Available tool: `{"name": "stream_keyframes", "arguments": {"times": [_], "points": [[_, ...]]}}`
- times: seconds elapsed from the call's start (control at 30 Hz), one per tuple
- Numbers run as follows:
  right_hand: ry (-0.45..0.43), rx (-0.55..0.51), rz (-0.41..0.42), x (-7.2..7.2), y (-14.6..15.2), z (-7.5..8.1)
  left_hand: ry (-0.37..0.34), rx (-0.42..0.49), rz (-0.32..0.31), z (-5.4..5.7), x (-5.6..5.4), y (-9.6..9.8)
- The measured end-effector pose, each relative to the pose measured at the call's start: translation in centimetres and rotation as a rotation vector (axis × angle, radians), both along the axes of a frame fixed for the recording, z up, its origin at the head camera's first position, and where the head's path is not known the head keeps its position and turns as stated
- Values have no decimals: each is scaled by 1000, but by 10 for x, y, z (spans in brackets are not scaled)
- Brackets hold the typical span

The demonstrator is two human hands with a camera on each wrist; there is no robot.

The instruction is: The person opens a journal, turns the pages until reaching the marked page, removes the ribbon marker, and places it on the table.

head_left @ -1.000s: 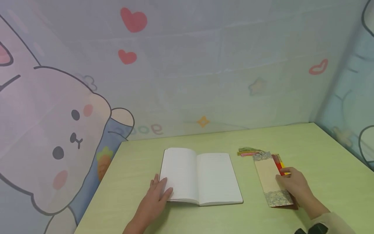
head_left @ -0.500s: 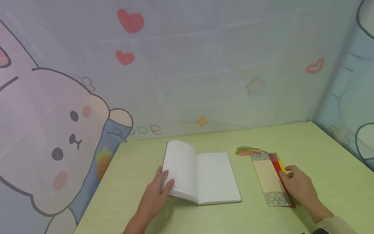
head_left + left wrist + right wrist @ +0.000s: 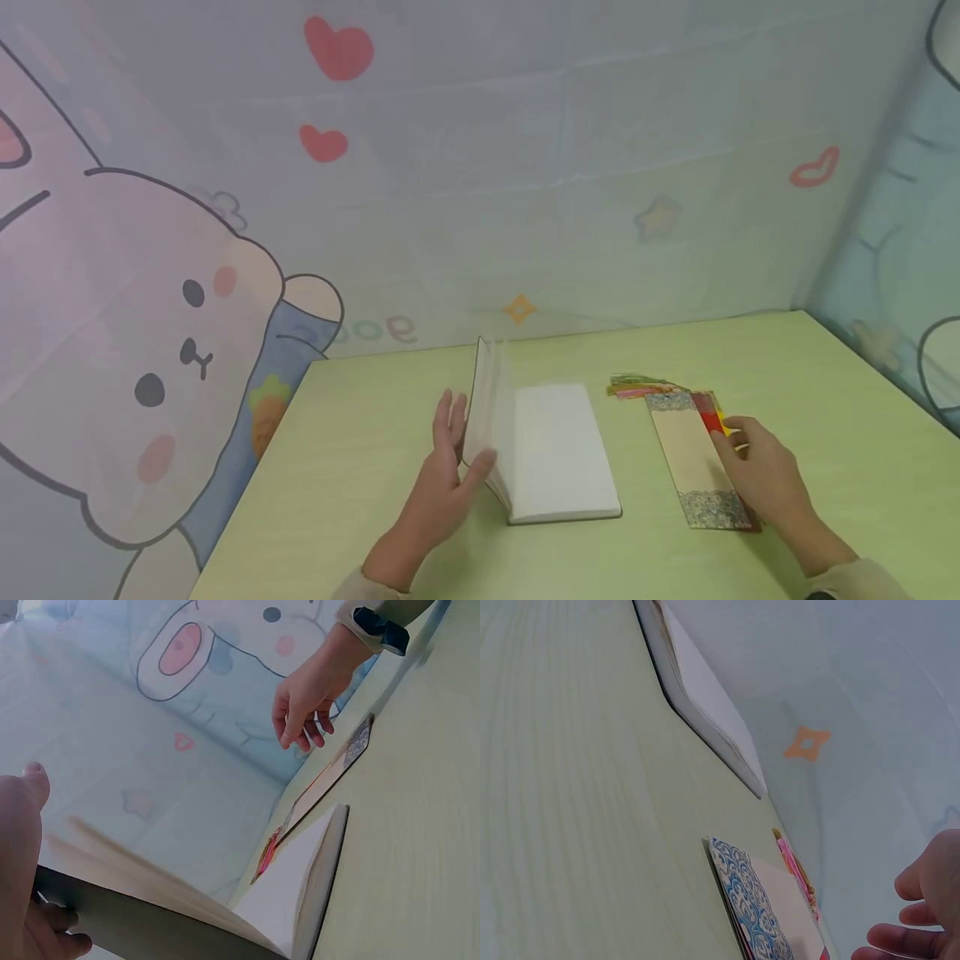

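Note:
A lined-page notebook lies spread on the table, its left half raised steeply. My left hand holds that half, thumb on the page side and fingers behind the dark cover. Loose pages blur between the halves. To the right is a small stack of bookmarks, the top one cream with blue-grey patterned ends. Red and yellow ones peek out beneath, and tassels spread from the far end. My right hand hovers just over the stack's right edge, fingers loosely bent around nothing; the left wrist view shows it above the bookmarks.
The pale green table ends at a cloth backdrop printed with hearts and a rabbit. A side curtain stands along the right. A dark band sits on the right wrist.
My left hand has lifted the notebook's left half from nearly flat to steep, moving right with it. The bookmarks beneath my right hand have been drawn closer together; that hand now hovers over them.

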State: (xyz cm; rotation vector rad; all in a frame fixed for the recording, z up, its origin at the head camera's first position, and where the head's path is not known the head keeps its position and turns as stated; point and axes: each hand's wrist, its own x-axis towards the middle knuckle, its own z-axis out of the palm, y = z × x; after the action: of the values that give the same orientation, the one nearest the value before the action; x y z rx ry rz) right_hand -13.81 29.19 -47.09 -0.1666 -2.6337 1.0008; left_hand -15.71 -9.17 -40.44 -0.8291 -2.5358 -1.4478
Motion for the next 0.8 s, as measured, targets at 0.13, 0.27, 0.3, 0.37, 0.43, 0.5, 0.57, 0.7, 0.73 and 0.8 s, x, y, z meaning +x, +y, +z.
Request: {"name": "stream_keyframes", "arguments": {"times": [0.13, 0.27, 0.3, 0.37, 0.43, 0.5, 0.57, 0.7, 0.73, 0.8], "points": [[6, -6, 5, 0, -2, 0, -92, -90, -129, -14, -1, 9], [9, -1, 14, 0, -3, -1, -108, -270, -214, -29, -1, 15], [7, -1, 15, 0, -3, -2, -92, -323, -222, -32, 0, 16], [7, 1, 19, 0, -3, -2, -37, -446, -222, -37, 1, 19], [8, 2, 21, 0, -4, -2, 2, -561, -220, -41, 1, 22], [10, 0, 25, -1, -5, -2, 30, -647, -226, -44, -1, 24], [24, 7, 24, -1, -6, -2, 39, -708, -238, -48, -2, 27], [64, 19, 31, -3, -8, -2, 24, -787, -257, -54, -5, 30], [72, 22, 31, -3, -9, -2, 22, -804, -260, -54, -6, 31], [70, 18, 42, -3, -10, -2, 31, -837, -262, -55, -6, 33]]}}
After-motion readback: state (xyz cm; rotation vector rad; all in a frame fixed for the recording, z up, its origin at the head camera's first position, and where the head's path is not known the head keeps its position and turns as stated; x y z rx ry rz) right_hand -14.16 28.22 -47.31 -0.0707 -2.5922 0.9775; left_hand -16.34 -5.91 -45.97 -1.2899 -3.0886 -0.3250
